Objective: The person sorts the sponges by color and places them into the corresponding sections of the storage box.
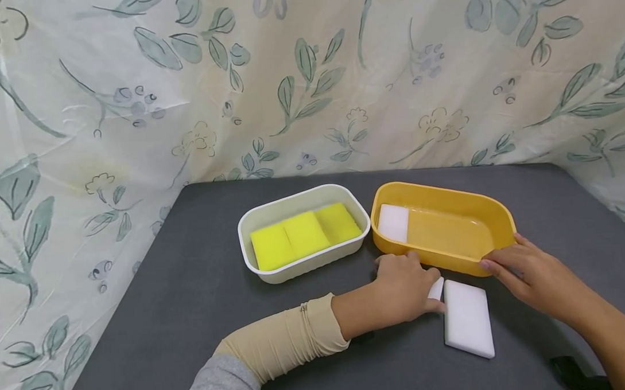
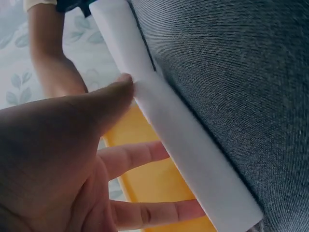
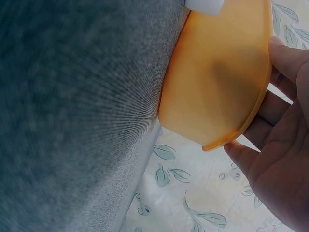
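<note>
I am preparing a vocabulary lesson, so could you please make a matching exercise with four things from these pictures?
Things
1. Right hand
2. Yellow sponges
3. Left hand
4. Floral cloth

Places or states
A. Inside the pale box
B. Behind the table
C. Holding the yellow box's right end
D. Touching a white sponge

Pairs: 1-C; 2-A; 3-D; 4-B

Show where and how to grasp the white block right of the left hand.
Probably pinch the white block by its long edges at its near end, from above; it lies flat, and that end is clear of the left hand.
</note>
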Tool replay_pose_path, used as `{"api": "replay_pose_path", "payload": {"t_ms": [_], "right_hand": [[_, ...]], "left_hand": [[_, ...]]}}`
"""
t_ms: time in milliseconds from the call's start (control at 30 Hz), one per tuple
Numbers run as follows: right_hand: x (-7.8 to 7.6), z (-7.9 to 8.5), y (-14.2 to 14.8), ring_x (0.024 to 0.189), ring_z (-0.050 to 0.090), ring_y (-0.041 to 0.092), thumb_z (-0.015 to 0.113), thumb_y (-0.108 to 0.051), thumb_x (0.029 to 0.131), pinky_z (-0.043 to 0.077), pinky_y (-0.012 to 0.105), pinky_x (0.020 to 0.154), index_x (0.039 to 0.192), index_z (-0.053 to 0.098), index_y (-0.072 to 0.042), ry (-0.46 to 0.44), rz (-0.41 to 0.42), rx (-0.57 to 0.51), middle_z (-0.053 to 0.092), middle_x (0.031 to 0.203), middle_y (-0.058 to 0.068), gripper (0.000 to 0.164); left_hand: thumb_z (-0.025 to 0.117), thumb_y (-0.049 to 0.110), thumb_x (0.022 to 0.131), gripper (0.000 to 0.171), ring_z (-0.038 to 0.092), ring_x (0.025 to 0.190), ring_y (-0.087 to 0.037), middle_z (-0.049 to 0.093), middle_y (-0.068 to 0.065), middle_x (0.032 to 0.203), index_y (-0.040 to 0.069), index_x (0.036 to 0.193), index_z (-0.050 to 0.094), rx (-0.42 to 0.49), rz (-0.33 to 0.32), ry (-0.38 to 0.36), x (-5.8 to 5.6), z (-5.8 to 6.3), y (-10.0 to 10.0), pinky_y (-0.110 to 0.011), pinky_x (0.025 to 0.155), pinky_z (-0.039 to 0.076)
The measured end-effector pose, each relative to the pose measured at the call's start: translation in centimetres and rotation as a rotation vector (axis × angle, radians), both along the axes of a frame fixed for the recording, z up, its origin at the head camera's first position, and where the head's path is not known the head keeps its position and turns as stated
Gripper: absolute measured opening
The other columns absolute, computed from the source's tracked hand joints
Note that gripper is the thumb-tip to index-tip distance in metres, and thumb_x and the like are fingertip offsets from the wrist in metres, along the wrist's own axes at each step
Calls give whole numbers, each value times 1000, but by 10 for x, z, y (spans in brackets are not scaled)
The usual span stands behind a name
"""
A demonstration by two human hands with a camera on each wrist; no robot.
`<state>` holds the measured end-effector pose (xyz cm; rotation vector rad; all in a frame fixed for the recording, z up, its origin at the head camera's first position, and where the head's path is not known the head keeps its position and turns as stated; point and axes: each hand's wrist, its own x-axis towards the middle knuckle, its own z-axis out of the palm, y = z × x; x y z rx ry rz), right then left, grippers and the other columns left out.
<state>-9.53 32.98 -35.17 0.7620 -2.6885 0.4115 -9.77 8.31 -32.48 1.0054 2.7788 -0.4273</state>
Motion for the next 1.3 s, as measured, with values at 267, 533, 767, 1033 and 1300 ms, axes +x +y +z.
{"api": "replay_pose_path", "payload": {"t_ms": [267,533,767,1033,1300], "right_hand": [[-2,4,-6,82,59,22,79,-14,86,18,44,119,93,76,-11,-11,-13,-1,68,82,-11,8],[-1,4,-5,81,59,21,78,-15,87,18,47,119,93,76,-11,-31,-25,4,68,82,-11,8],[-2,3,-3,80,57,20,80,-13,84,18,41,119,92,76,-11,-2,-15,-3,67,81,-13,9],[-2,1,-5,81,60,21,80,-13,84,17,43,119,93,76,-10,0,-16,0,69,83,-11,10],[-2,-3,-4,77,58,13,80,-13,84,17,38,120,90,75,-15,22,17,0,65,81,-16,8]], "left_hand": [[53,65,94,53,57,99,-16,52,2,128,45,142,46,-24,-1,-64,-7,7,-5,-45,86,54],[53,79,84,72,57,107,-16,52,4,133,47,147,40,-8,0,-65,-8,5,-3,-45,87,54],[64,70,83,70,49,95,-14,45,5,130,47,145,40,-20,-57,-114,-9,5,-6,-37,80,52],[77,52,83,55,44,107,-20,43,11,126,40,131,51,-32,-219,-280,-12,7,-21,-40,95,43],[85,34,81,59,44,106,-9,39,12,130,36,129,52,3,-328,-347,-11,7,-30,-24,90,42]]}}
